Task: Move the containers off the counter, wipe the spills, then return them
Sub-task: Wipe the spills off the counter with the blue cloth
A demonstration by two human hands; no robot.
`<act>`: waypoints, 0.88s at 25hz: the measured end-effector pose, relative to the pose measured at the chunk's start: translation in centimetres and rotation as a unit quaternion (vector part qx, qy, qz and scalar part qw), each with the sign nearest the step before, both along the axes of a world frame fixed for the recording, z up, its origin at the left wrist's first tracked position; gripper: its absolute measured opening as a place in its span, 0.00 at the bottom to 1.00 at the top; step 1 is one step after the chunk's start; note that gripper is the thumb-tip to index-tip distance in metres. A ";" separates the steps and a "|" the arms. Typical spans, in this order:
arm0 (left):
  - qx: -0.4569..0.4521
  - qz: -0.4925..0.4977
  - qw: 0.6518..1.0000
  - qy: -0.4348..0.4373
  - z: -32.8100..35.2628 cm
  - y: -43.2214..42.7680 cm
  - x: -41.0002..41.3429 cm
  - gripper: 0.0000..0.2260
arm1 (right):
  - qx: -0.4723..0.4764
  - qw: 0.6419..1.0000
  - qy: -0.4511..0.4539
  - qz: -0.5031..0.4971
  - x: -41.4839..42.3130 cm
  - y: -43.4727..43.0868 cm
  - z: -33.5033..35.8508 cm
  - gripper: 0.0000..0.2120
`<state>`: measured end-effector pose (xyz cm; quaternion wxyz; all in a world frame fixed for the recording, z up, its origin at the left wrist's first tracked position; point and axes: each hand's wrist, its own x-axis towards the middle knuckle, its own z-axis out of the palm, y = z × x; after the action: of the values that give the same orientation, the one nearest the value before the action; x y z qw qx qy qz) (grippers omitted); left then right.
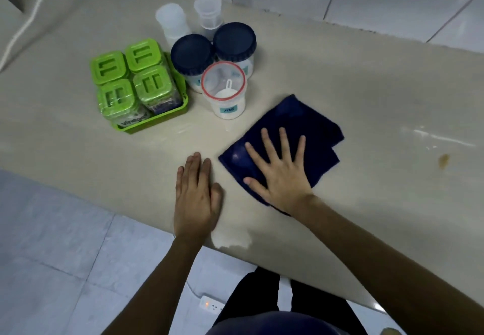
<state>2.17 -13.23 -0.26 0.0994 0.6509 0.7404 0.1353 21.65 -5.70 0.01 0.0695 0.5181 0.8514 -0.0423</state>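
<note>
My right hand (279, 171) lies flat, fingers spread, on a folded dark blue cloth (306, 125) on the beige counter (340, 78). Left of the cloth, my left hand (196, 196) rests palm down on the bare counter, fingers together, holding nothing. Behind the hands stand the containers: a green tray (180, 111) with several green-lidded jars (131, 78), two dark-blue-lidded jars (192, 54), a red-rimmed clear jar (225, 91) with white powder and a scoop, and two translucent cups (171, 22). A brown spill (444, 160) marks the counter at the right.
Wet streaks (432, 135) shine on the counter to the right of the cloth. A pale wet patch (230, 241) sits at the front edge. White tiled wall runs behind the counter. On the tiled floor below lies a white power strip (210, 304).
</note>
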 end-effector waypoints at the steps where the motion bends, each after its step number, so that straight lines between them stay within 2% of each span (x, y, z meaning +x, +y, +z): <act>1: -0.005 -0.002 1.000 0.002 0.1 0.0 0.1 0.24 | -0.002 1.000 0.004 0.027 -0.2 -0.4 0.0 0.35; 5: -0.016 -0.009 1.000 0.023 0.3 -0.2 0.1 0.25 | -0.003 0.998 0.031 0.059 2.2 -2.0 0.0 0.34; 8: -0.010 -0.034 0.999 0.024 0.5 -0.1 0.9 0.26 | -0.012 0.999 0.038 0.033 6.7 -3.7 0.2 0.33; 10: 0.001 -0.081 0.997 0.017 0.8 0.5 2.9 0.25 | -0.007 0.999 0.040 -0.032 11.7 -4.2 0.1 0.32; 12: 0.010 -0.136 0.991 0.006 0.8 1.2 6.0 0.24 | 0.003 0.987 0.039 -0.154 18.2 -3.9 -0.1 0.32; 16: 0.013 -0.207 0.978 -0.012 0.5 1.9 11.7 0.24 | -0.035 0.911 0.024 -0.410 28.1 -2.7 0.5 0.35; 19: -0.002 -0.210 0.978 0.019 -0.1 1.9 12.8 0.25 | -0.030 0.889 0.010 -0.456 27.2 -2.3 0.2 0.34; 22: -0.006 -0.203 0.979 0.018 -0.2 2.0 12.7 0.25 | -0.014 0.912 0.011 -0.410 23.2 -1.8 0.0 0.31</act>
<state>14.84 -11.26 -0.45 0.1156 0.7893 0.5953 0.0962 44.81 -7.52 0.04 0.0441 0.8199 0.5644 -0.0849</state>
